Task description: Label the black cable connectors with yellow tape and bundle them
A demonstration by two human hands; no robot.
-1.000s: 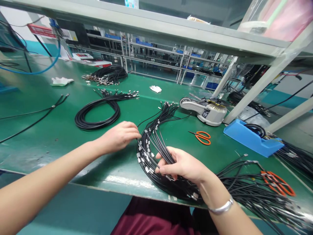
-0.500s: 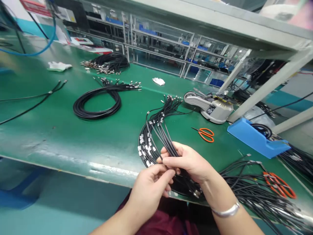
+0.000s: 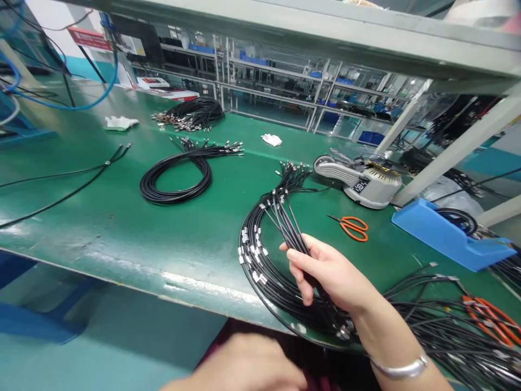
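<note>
My right hand [image 3: 321, 266] is wrapped round a bundle of thin black cables [image 3: 293, 233] near the table's front edge. Metal ends of that bundle show just below the hand. My left hand [image 3: 252, 364] is low in the view, in front of the table edge, blurred by motion, and its fingers cannot be made out. Beside and under my right hand curves a larger set of black cables [image 3: 260, 282] with white tags. Orange-handled scissors [image 3: 353, 228] lie behind and to the right of my right hand.
A coiled cable bundle [image 3: 176, 179] and a cable pile [image 3: 195, 113] lie on the green table [image 3: 134, 239]. White gloves [image 3: 271, 140], a grey machine [image 3: 360, 182], a blue holder [image 3: 448, 233] and more cables [image 3: 431, 320] are also there. A shelf beam [image 3: 285, 32] crosses above.
My left hand has come away from the bundle and moved down toward me. My right hand still holds the cables. The camera view has shifted slightly, moving the table items rightward.
</note>
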